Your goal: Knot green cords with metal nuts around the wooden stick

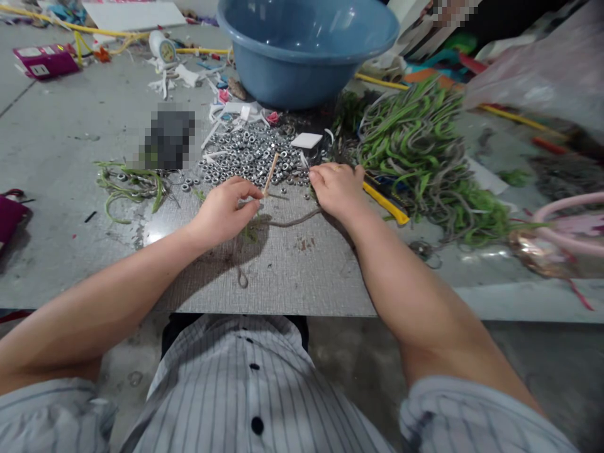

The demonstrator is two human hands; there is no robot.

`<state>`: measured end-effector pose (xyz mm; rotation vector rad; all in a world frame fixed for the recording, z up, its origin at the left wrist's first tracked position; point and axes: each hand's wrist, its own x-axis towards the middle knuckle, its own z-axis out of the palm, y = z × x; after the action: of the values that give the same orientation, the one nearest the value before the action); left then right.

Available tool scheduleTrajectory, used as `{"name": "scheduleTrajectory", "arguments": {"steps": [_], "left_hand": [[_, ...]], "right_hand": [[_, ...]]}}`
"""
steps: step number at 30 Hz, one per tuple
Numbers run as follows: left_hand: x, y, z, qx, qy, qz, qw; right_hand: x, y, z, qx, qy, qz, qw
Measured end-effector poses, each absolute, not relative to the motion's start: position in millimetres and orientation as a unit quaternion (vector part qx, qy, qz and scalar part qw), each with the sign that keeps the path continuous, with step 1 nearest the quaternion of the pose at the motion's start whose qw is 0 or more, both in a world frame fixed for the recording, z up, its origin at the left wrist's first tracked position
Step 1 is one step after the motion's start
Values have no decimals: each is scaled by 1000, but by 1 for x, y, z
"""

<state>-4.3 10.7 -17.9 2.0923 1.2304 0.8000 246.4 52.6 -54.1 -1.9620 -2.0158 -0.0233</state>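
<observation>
My left hand (pixel 225 211) rests on the grey table (pixel 292 277) with its fingers pinched round a thin wooden stick (pixel 270 174) that leans up and away. My right hand (pixel 336 187) is curled closed at the near edge of a pile of metal nuts (pixel 250 157), gripping one end of a grey-green cord (pixel 292 220) that runs across the table between both hands. What sits inside the right fingers is hidden.
A large blue basin (pixel 306 47) stands behind the nuts. A heap of green and grey cords (pixel 425 151) lies to the right, over a yellow utility knife (pixel 384 202). Finished cords with nuts (pixel 129 182) lie left. Clutter fills the far edge.
</observation>
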Motion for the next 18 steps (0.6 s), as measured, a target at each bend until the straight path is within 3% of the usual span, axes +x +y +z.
{"name": "scheduleTrajectory", "arguments": {"steps": [13, 18], "left_hand": [[-6, 11, -19, 799, 456, 278, 275], [-7, 10, -16, 802, 458, 276, 267]], "right_hand": [[264, 93, -57, -742, -626, -18, 238], [279, 131, -55, -718, -662, -15, 213]]}}
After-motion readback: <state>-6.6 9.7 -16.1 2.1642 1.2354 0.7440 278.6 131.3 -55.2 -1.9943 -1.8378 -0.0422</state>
